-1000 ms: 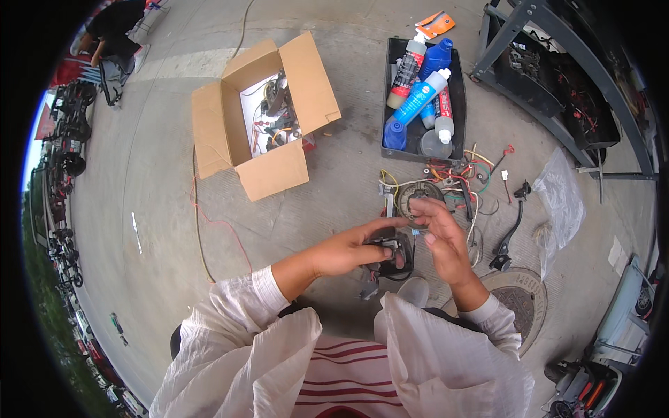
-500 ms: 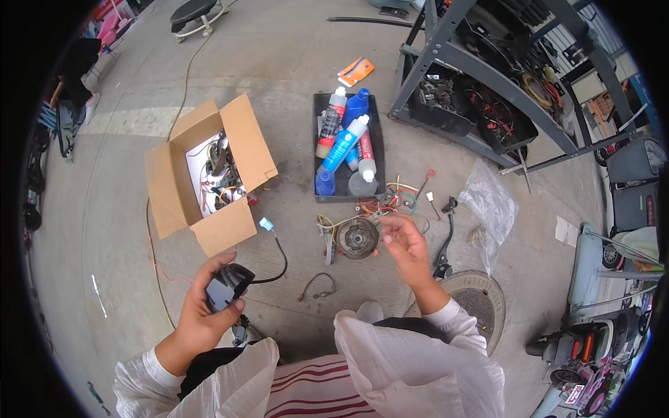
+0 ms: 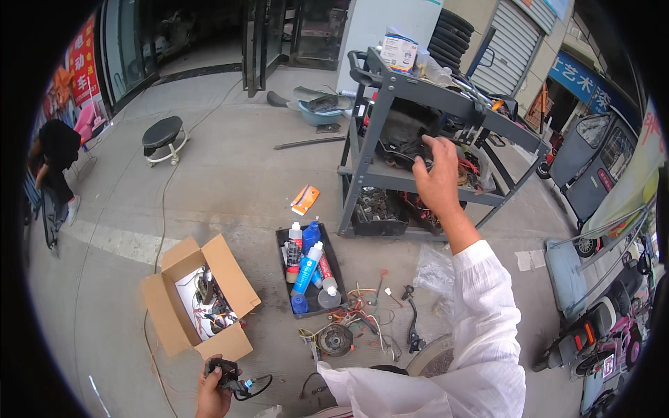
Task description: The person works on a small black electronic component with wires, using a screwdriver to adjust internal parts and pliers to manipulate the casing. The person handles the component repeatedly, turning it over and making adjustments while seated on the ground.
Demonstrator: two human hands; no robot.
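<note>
My left hand [image 3: 212,397] is closed around a rounded black plastic part [image 3: 224,373] low in the view. A black cable with a light blue plug [image 3: 246,383] hangs from this part. My right hand [image 3: 440,180] reaches out in front of the middle shelf of a grey metal cart [image 3: 373,129], its fingers apart and nothing visible in them. Behind the fingers, black parts [image 3: 403,148] and red wires [image 3: 470,167] fill that shelf; whether the fingertips touch anything I cannot tell.
On the ground lie a cardboard box [image 3: 167,306] of parts, a black tray [image 3: 333,258] of bottles, a round metal hub part [image 3: 335,340], loose wires [image 3: 369,317], a brake lever [image 3: 412,322] and a plastic bag [image 3: 435,272]. A wheeled stool [image 3: 162,134] stands farther off.
My view has tilted up toward the cart. My right hand has gone from beside the hub part up to the shelf. The left hand keeps the black part, now lower in view.
</note>
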